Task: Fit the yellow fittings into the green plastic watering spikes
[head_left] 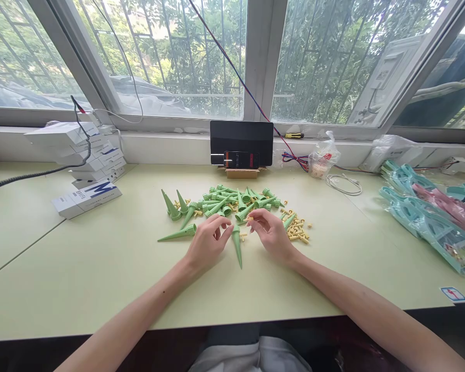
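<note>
My left hand point(209, 240) is closed, its thumb and forefinger pinching at the wide end of a green plastic spike point(237, 248) whose point faces me. Between the thumb and fingers of my right hand point(271, 231) is a small yellow plastic plug point(250, 220), just above and to the right of that spike. Another loose yellow plug point(243, 236) lies beside the spike. Beyond both hands spreads a pile of green spikes point(220, 199). One single spike point(177, 233) lies left of my left hand. Many yellow plugs point(299, 230) are heaped right of my right hand.
White boxes point(96, 160) are stacked at the back left. A phone point(241, 160) leans on a dark screen point(242, 137) by the window. A plastic bag point(323, 157) and white cable point(344, 184) lie back right. Bagged turquoise items point(430, 217) cover the right side.
</note>
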`<state>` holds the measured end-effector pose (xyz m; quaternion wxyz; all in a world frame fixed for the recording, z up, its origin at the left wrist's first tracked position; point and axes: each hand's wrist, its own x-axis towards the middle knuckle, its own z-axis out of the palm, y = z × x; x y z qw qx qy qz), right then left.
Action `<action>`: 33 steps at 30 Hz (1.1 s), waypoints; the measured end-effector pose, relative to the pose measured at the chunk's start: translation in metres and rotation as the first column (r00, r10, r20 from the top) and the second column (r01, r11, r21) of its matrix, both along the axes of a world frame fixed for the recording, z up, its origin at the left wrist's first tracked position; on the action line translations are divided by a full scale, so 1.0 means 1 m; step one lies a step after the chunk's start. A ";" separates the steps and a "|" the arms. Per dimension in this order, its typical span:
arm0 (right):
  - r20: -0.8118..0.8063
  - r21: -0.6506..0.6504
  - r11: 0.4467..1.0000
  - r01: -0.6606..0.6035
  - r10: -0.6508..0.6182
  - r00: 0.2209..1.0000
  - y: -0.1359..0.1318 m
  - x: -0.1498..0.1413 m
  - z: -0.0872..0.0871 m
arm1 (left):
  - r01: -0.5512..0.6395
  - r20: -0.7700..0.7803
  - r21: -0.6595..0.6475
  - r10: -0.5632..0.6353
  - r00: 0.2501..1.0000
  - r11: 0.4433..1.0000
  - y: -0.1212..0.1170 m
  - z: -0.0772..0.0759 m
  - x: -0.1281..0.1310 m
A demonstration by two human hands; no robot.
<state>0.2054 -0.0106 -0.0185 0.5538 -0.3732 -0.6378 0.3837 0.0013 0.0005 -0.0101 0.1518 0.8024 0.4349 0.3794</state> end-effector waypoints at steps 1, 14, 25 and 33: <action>0.007 0.002 1.000 0.000 0.000 1.000 0.000 0.000 0.000 | -0.004 -0.006 -0.002 0.004 1.000 1.000 0.000 0.000 0.000; 0.092 0.012 0.998 0.060 -0.060 0.994 0.002 0.001 0.000 | -0.013 -0.079 -0.026 0.011 0.997 1.000 0.004 -0.004 0.000; 0.190 -0.006 0.996 0.092 -0.089 0.978 0.001 0.003 0.000 | 0.041 -0.113 -0.077 -0.050 0.992 0.996 0.006 -0.010 -0.002; 0.245 -0.006 0.995 0.098 -0.094 0.965 0.001 0.003 0.001 | 0.066 -0.093 -0.112 -0.077 0.993 0.991 0.008 -0.011 -0.004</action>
